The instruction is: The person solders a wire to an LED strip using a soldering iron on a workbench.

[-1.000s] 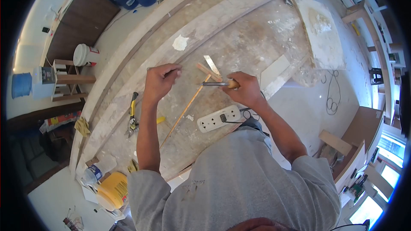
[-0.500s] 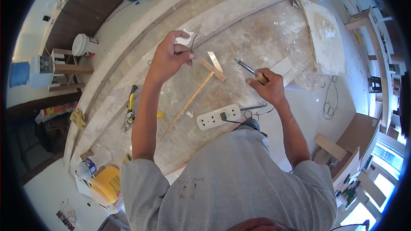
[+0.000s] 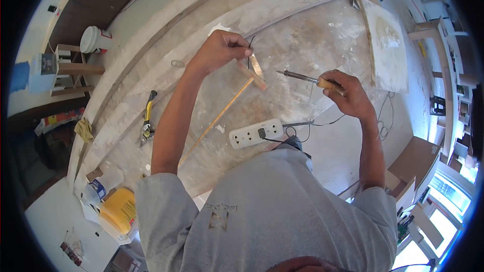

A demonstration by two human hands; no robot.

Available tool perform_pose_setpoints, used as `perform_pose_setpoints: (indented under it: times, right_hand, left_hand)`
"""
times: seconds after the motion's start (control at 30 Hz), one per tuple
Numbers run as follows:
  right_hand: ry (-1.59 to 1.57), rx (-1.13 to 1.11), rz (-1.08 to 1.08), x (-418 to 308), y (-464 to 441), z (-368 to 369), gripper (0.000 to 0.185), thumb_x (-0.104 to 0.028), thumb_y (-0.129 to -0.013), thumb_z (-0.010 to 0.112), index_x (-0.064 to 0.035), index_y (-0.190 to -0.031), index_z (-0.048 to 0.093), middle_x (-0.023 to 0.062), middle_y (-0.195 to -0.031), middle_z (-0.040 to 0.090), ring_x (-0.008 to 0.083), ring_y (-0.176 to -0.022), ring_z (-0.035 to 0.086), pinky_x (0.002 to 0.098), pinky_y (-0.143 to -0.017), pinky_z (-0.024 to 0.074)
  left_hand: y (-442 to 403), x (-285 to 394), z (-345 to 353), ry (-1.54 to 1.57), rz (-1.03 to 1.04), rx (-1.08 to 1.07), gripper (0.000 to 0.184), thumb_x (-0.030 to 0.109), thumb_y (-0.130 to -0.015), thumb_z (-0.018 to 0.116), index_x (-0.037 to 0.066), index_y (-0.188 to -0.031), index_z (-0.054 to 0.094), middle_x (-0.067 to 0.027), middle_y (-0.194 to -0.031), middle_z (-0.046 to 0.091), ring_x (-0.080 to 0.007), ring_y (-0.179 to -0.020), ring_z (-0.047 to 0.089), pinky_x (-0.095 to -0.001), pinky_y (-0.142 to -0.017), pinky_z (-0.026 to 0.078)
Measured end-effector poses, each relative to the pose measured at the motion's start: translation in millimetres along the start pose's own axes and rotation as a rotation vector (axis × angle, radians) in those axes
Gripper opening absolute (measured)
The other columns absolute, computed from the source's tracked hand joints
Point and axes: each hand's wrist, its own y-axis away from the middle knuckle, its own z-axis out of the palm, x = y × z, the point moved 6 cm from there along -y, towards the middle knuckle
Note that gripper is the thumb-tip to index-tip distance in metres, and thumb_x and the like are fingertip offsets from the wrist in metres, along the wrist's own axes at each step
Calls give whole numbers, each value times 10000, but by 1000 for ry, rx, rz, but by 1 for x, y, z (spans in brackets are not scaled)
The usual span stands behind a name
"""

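My left hand (image 3: 222,50) pinches a thin dark wire (image 3: 251,44) above the upper middle of the worktable. Closed round the wooden handle of a soldering iron (image 3: 302,77) is my right hand (image 3: 348,92); the metal tip points left. Just below my left hand lies a small wooden piece (image 3: 258,81) with a shiny metal strip (image 3: 256,64) beside it. A long thin stick (image 3: 217,120) runs from the wooden piece down to the left. Nearer my body, a white power strip (image 3: 249,135) has a black plug in it.
Long curved boards (image 3: 282,7) cross the table (image 3: 302,35). At left lie a yellow-black tool (image 3: 148,113), a clear bottle (image 3: 98,187) and a yellow container (image 3: 119,210). A pale panel (image 3: 387,45) is at upper right. A cable hangs right of the power strip.
My left hand has moved up and right, and the wire now shows between its fingers. My right hand has carried the soldering iron to the right, away from the wooden piece.
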Motion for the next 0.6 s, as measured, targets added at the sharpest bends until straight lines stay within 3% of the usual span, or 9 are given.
perform_pose_setpoints:
  times: [0.17,0.27,0.43,0.6]
  right_hand:
    - [180,-46,-158,-9,-22,-6,309,-2,-870,717,-3,-1174,661,132,-974,679,337,-922,667,417,-833,523]
    - [273,-110,-246,-18,-38,-2,321,-27,-855,732,-16,-1171,673,141,-965,671,386,-904,646,462,-799,494]
    - [505,-119,-262,-24,-56,5,314,-35,-892,699,-99,-1199,693,65,-1085,690,272,-1013,649,419,-889,421]
    - [590,-127,-282,-25,-70,11,323,-43,-900,698,-120,-1215,693,41,-1113,686,240,-1052,642,414,-916,405]
  left_hand:
    - [-3,-1,4,-206,30,-45,123,106,-880,785,-1,-940,795,-43,-834,743,-103,-747,637,-290,-707,520]
    - [-3,-1,10,-236,9,-84,124,115,-886,780,11,-952,798,-36,-831,742,-108,-769,644,-299,-739,522]
    - [-4,1,18,-273,57,-142,109,108,-917,766,17,-974,783,-20,-928,739,-119,-896,648,-317,-847,511]
    - [-9,-5,23,-254,88,-173,91,95,-903,767,15,-946,766,-28,-931,707,-139,-932,638,-333,-888,501]
